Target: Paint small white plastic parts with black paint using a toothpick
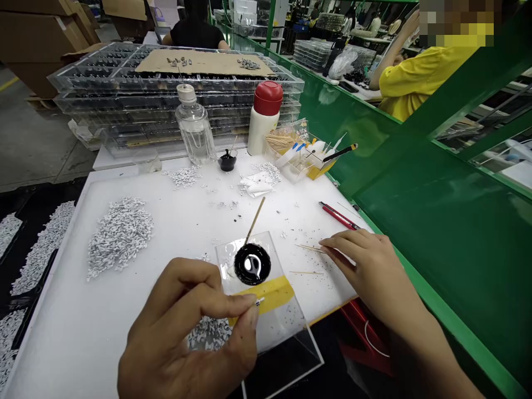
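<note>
My left hand (191, 327) pinches a tiny white piece with dark spots (260, 301) between thumb and forefinger. Just beyond it, a small round dish of glossy black liquid (252, 264) sits on a clear acrylic plate (282, 321) that has a strip of yellow tape (274, 293) across it. A wooden stick (254, 220) leans at the dish's far edge. To the right, my right hand (366, 266) is low over the table, its fingertips closed at the end of a thin wooden toothpick (310, 247). Another toothpick (306, 272) lies nearer me.
Heaped small white pieces (120, 235) cover the table's left. Behind stand a clear bottle (194, 130), a red-capped flask (265, 119), a black cup (227, 160) and a box of sticks (295, 158). A red pen (338, 215) lies right, beside a green partition (415, 221). Stacked trays (166, 105) rise behind.
</note>
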Demonstrator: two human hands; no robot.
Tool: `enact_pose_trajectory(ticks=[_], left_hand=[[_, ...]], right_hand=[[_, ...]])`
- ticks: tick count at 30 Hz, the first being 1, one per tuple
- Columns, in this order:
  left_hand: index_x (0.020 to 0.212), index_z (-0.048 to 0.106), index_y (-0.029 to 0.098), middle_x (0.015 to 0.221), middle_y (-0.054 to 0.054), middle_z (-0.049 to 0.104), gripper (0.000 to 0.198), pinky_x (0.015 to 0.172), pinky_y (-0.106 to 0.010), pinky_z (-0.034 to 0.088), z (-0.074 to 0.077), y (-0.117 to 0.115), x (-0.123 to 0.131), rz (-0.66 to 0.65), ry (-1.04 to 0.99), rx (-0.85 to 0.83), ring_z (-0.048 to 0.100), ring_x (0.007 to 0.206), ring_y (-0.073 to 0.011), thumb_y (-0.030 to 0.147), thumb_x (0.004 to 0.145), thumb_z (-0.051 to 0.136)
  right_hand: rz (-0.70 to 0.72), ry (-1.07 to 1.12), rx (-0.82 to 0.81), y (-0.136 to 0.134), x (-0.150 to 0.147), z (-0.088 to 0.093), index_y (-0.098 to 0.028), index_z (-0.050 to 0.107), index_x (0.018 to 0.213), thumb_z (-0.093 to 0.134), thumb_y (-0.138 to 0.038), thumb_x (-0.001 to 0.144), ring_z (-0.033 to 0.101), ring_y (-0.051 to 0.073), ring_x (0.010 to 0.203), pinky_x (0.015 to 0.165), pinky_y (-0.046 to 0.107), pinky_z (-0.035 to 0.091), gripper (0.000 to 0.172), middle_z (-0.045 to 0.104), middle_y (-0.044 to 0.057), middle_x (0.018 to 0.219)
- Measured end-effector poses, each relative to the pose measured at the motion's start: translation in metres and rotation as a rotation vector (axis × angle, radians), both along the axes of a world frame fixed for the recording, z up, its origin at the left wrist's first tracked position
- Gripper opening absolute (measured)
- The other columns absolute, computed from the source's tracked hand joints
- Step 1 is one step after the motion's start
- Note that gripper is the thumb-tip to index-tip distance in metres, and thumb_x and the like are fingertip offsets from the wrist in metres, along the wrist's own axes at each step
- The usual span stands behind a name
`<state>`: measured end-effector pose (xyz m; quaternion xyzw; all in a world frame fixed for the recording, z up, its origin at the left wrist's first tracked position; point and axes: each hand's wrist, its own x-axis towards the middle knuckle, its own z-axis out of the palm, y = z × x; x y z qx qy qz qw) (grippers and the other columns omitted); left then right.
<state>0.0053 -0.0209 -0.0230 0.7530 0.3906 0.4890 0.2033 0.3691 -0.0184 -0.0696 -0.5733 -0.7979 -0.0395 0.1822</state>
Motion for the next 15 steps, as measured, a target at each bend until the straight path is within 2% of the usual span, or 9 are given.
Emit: enact_pose_trajectory(ticks=[3, 7, 12, 15], left_hand=[[0.111, 0.080, 0.029, 0.105, 0.003, 0.064, 0.034, 0.070, -0.022, 0.065, 0.000, -0.001, 0.000, -0.005, 0.000, -0.001, 0.069, 0.088, -0.0134, -0.004, 0.105, 0.074], [0.111, 0.080, 0.028, 0.105, 0.003, 0.064, 0.033, 0.070, -0.023, 0.064, -0.001, -0.001, 0.001, 0.005, -0.015, 0.002, 0.069, 0.089, -0.0130, -0.004, 0.104, 0.074], [0.109, 0.079, 0.027, 0.101, 0.005, 0.063, 0.032, 0.071, -0.019, 0.064, 0.003, 0.001, 0.003, -0.001, -0.015, 0.026, 0.069, 0.089, -0.0110, -0.004, 0.102, 0.074], [0.104, 0.075, 0.027, 0.099, 0.006, 0.063, 0.027, 0.072, -0.018, 0.063, 0.004, 0.001, 0.009, 0.058, -0.102, 0.046, 0.067, 0.085, -0.0091, 0.000, 0.100, 0.074]], right_hand=[[-0.032, -0.007, -0.071, 0.007, 0.009, -0.012, -0.022, 0.085, 0.131, 0.082, -0.048, 0.126, 0.083, 0.024, 0.108, 0.106, 0.046, 0.072, 0.027, 0.087, 0.007, 0.125], [-0.062, 0.055, -0.106, 0.011, 0.008, -0.017, -0.022, 0.085, 0.128, 0.083, -0.055, 0.125, 0.082, 0.025, 0.111, 0.109, 0.048, 0.072, 0.033, 0.086, 0.008, 0.127], [-0.074, 0.305, -0.034, 0.006, -0.015, 0.005, -0.026, 0.087, 0.117, 0.072, -0.056, 0.129, 0.081, 0.028, 0.099, 0.099, 0.048, 0.069, 0.036, 0.086, 0.008, 0.107], [-0.062, 0.544, 0.065, -0.007, -0.045, 0.027, -0.033, 0.088, 0.129, 0.075, -0.051, 0.128, 0.082, 0.030, 0.097, 0.087, 0.045, 0.068, 0.022, 0.087, 0.008, 0.111]])
